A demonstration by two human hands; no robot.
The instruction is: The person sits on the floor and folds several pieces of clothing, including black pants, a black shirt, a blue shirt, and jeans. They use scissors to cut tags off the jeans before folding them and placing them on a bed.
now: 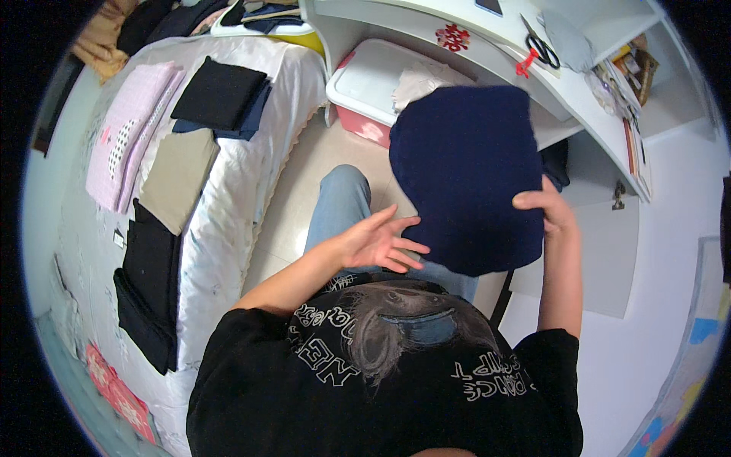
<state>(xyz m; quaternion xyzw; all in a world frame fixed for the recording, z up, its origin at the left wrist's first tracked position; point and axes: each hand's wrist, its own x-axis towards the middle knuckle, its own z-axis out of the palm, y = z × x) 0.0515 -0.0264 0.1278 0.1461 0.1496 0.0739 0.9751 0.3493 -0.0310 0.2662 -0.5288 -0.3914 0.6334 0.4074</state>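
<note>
A folded navy-blue cloth (468, 171), perhaps a garment, is held up over my lap. My right hand (554, 208) grips its right edge, the thumb on the front and the other fingers hidden behind. Beside the lower left edge is my left hand (388, 243), palm up with fingers spread; its fingertips meet the cloth's outline, but I cannot tell whether they touch. Left of me, folded clothes lie on a bed (223, 188): a black piece (220, 91) on a dark blue one (248, 125), a beige piece (180, 177) and black pieces (151, 285).
A folded pink quilt (128, 137) lies along the bed's far side. Under the white desk (388, 11) sits a pink storage box (360, 125) with a white lid. Black-handled scissors (542, 48) rest on the desktop. A cabinet door (599, 257) hangs open at my right.
</note>
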